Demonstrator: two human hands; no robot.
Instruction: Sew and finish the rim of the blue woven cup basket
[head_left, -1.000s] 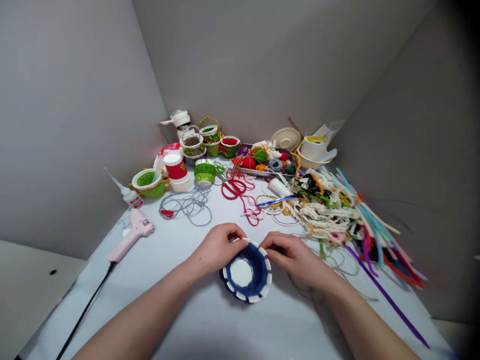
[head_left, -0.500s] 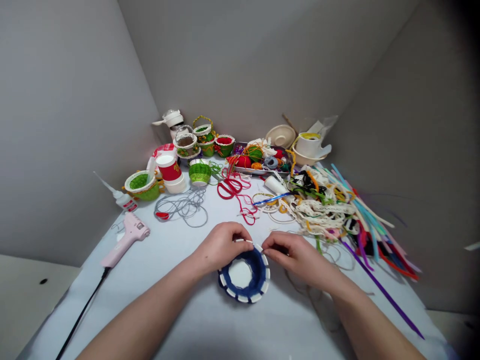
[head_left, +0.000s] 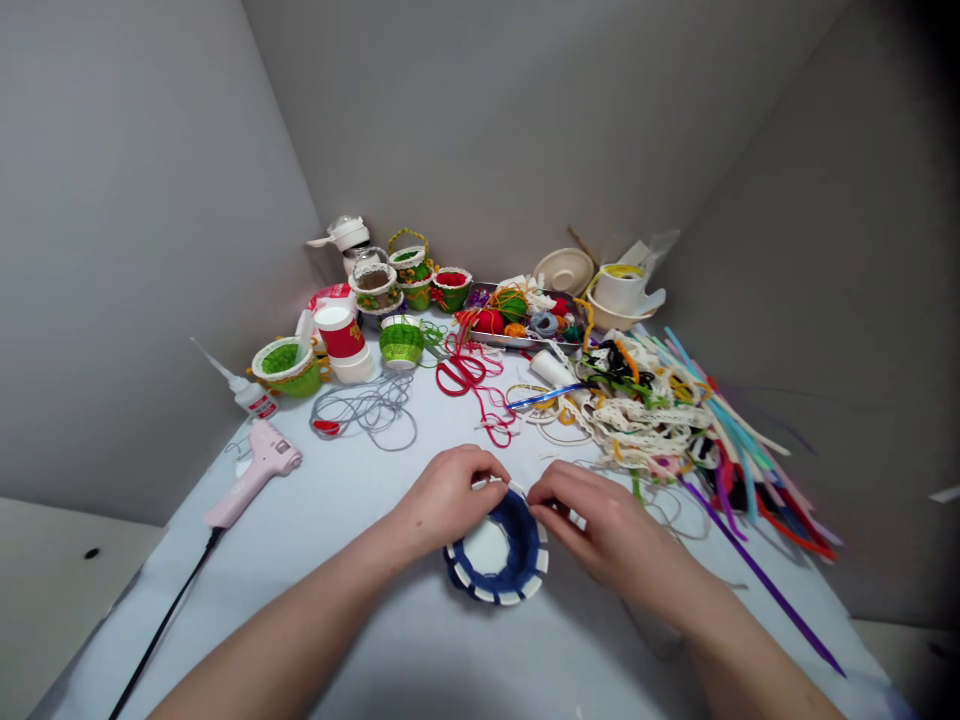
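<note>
The white bench (head_left: 420, 650) fills the bottom. Left hand (head_left: 448, 500) and right hand (head_left: 616, 522) pinch the blue cup (head_left: 523, 555), seemingly mostly wrapped, white tabs (head_left: 510, 598) bare.

Plain grey partition panels (head_left: 525, 120) enclose the work surface at the rear and both sides, meeting at vertical corner seams. A pale, light-blue-white cloth (head_left: 375, 620) covers the table. An off-white surface (head_left: 52, 590) with a dark round hole (head_left: 91, 553) adjoins at left. Lighting is soft.

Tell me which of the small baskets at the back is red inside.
The green, white-rimmed basket at the left end of the metal tray; no other basket shows red inside.
</note>
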